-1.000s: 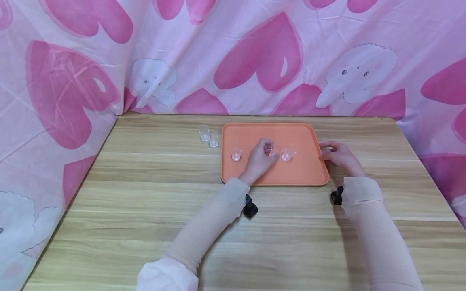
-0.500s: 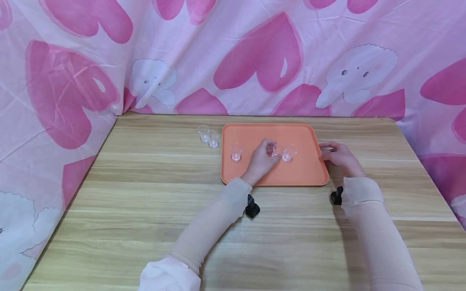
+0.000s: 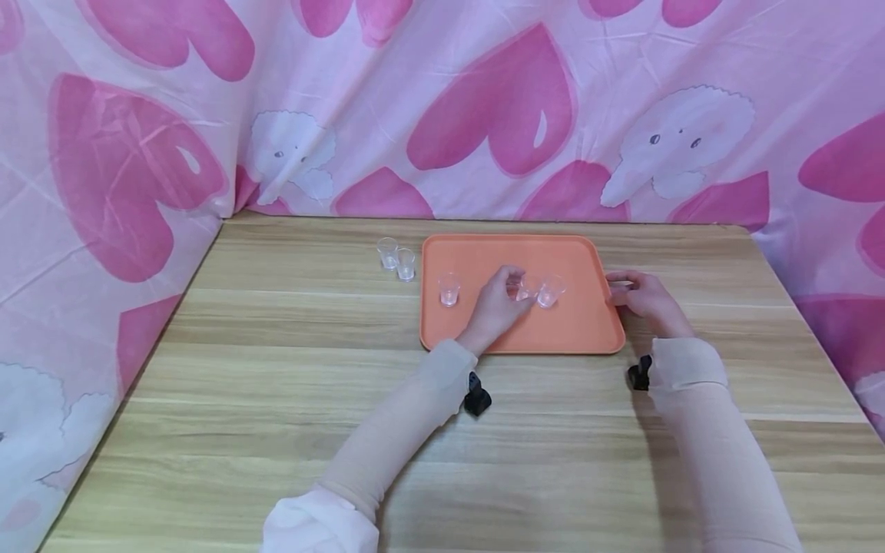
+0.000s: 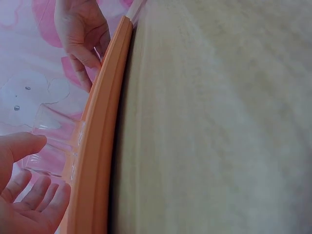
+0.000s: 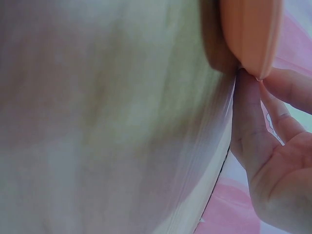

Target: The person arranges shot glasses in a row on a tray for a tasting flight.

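Two clear small cups stand close together on the orange tray: a left one and a right one. My left hand is around the left cup's near side. In the left wrist view, my left hand's thumb and loosely bent fingers are spread apart beside the two cups, with a gap between fingers and cup. Another clear cup stands on the tray's left part. My right hand pinches the tray's right edge; in the right wrist view, fingers lie above and below the rim.
Two more clear cups, one just behind the other, stand on the wooden table left of the tray. A pink heart-patterned cloth hangs behind the table and along its left side.
My left hand moved slightly right, bringing the held cup close beside the right cup, and its fingers loosened from it. My right hand and the tray stayed in place.
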A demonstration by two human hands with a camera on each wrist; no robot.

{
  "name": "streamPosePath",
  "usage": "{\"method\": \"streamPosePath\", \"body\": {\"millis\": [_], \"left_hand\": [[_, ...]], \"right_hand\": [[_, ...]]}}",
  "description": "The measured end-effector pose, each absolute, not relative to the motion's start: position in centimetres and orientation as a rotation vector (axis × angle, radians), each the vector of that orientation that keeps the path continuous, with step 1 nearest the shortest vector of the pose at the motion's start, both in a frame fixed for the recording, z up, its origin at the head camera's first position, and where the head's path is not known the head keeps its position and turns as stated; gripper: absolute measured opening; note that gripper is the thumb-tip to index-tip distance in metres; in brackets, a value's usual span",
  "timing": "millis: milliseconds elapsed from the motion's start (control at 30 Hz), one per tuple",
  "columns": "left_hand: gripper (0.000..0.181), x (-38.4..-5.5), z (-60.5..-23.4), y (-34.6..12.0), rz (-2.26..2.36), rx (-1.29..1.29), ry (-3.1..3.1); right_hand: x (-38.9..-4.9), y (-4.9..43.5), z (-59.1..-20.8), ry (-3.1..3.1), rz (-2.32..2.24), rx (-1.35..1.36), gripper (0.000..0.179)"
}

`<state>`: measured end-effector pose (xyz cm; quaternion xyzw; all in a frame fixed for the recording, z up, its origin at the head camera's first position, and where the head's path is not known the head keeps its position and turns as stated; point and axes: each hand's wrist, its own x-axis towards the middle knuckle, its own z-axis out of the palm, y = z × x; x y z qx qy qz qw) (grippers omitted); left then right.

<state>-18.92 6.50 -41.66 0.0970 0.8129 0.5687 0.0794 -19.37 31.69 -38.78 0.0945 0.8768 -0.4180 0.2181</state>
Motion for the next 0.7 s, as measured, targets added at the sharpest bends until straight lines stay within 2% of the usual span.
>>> {"method": "streamPosePath", "body": {"millis": [400, 700], "left_hand": [[0.053, -17.3, -39.8, 5.3, 1.659, 0.335, 2.471], [0.048, -16.4, -37.5, 2.8, 1.788, 0.426, 2.449]], "right_hand": [[-19.3, 31.8, -38.7, 2.434, -1.142, 0.257, 0.053], [-19.3, 31.9, -38.8, 2.435, -1.148, 0.255, 0.054]]}}
